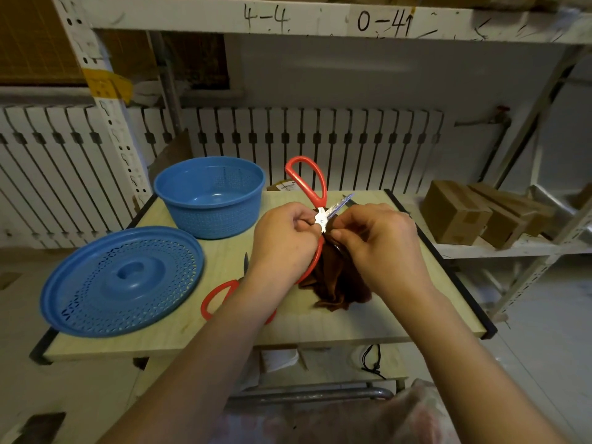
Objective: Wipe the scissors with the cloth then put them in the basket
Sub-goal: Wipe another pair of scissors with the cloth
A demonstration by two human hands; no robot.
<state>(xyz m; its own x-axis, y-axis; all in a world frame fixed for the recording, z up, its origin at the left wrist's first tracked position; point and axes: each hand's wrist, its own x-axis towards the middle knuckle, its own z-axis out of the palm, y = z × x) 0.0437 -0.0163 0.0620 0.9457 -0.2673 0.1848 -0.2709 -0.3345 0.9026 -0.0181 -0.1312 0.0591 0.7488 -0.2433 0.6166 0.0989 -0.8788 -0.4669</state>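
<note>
Red-handled scissors (306,179) are held up above the middle of the wooden table (320,328), one handle loop pointing up and a silver blade sticking out to the right. My left hand (285,238) grips them near the pivot. My right hand (374,241) pinches a brown cloth (336,280) against the blades; the cloth hangs down to the table. A second pair of red-handled scissors (217,296) lies on the table under my left forearm, partly hidden. The blue basket (209,195) stands empty at the table's back left.
The basket's blue perforated lid (123,280) lies at the front left, overhanging the table edge. Cardboard boxes (458,213) sit on a white shelf to the right. A white radiator runs along the wall behind the table.
</note>
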